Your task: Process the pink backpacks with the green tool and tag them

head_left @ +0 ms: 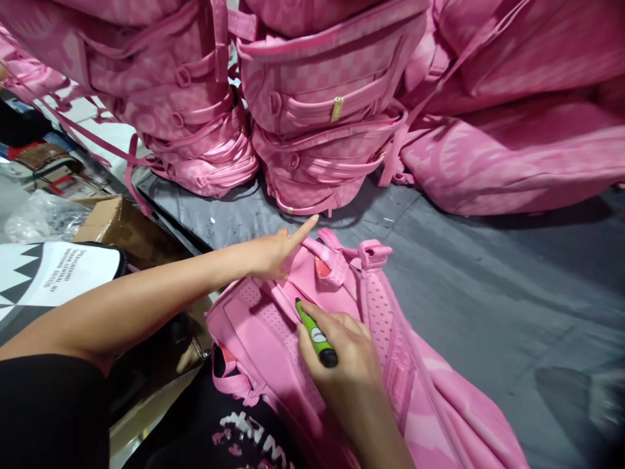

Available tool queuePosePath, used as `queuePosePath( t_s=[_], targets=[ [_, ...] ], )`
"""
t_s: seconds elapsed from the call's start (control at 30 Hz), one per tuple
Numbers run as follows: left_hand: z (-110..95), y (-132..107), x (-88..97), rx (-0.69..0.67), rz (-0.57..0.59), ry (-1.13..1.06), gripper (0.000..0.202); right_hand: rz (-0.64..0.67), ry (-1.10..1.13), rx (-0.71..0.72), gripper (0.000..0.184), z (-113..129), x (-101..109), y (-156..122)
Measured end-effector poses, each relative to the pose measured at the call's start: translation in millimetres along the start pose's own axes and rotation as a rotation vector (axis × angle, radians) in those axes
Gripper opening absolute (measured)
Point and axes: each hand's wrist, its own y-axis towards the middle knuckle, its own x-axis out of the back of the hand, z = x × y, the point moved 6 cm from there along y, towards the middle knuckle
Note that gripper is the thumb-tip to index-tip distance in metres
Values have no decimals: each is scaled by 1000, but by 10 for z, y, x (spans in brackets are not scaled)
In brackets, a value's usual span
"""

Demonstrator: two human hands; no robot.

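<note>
A pink backpack lies with its back panel and perforated shoulder straps facing up, over the table edge towards my body. My left hand is at its top edge, index finger stretched out past the fabric. The other fingers of that hand are curled down against the bag and partly hidden. In my right hand is a green marker with a dark end, held between thumb and fingers. Its upper tip is close to the bag's panel; whether it touches, I cannot tell. A pink buckle sits beside the top loop.
Stacks of pink backpacks stand along the back of the grey-covered table. A larger pink bag lies at the right. To the left, an open cardboard box and clear plastic wrap are below the table edge.
</note>
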Motion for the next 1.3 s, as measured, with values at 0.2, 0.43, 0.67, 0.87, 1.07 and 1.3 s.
queuePosePath(
  t_s=[0.2,0.43,0.67,0.87,1.07,1.3],
  targets=[
    [31,10,-10,-124,-37,-41,118,20,30,-107,26,-107,-115,29],
    [63,14,-18,-158,-58,-116,117,-104,-57,-74,25,-17,-162,39],
    [75,21,-17,-145,-63,-120,113,-82,110,-92,23,2,-265,179],
    [78,50,-45,-163,-68,-107,110,-120,75,-73,23,24,-257,194],
    [67,44,-48,-145,-59,-87,109,-161,22,-87,23,40,-233,187],
    [67,47,-55,-120,-66,-49,105,-123,43,-74,24,37,-241,222]
  ],
)
